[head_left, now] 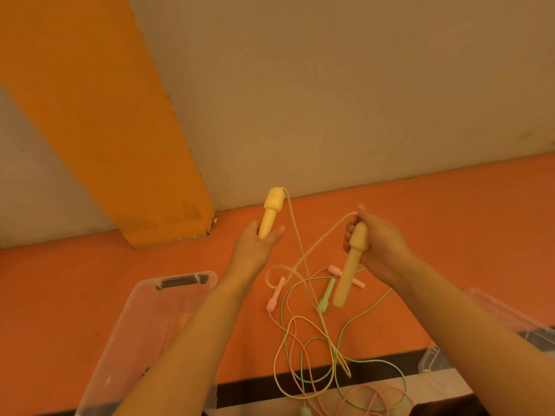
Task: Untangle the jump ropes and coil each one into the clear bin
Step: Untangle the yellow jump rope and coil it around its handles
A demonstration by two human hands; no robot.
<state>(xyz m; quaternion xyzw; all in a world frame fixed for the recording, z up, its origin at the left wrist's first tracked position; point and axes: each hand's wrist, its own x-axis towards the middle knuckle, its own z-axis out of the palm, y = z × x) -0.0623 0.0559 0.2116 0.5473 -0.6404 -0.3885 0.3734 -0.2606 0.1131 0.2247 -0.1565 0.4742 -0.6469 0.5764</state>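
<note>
Both hands held the yellow jump rope's handles above the orange floor.

Left hand [258, 240] gripped one yellow handle [271, 211] upright; right hand [375, 238] clasped the other [351, 265] (pointing down). Pink rope [274, 295] and green rope [326, 295] lay tangled below, beside the clear bin [141, 325].

yellow handles [271, 213]: 2 | pink handles [276, 294]: 2 | green handles [326, 295]: 2 | bins [141, 319]: 2
</note>
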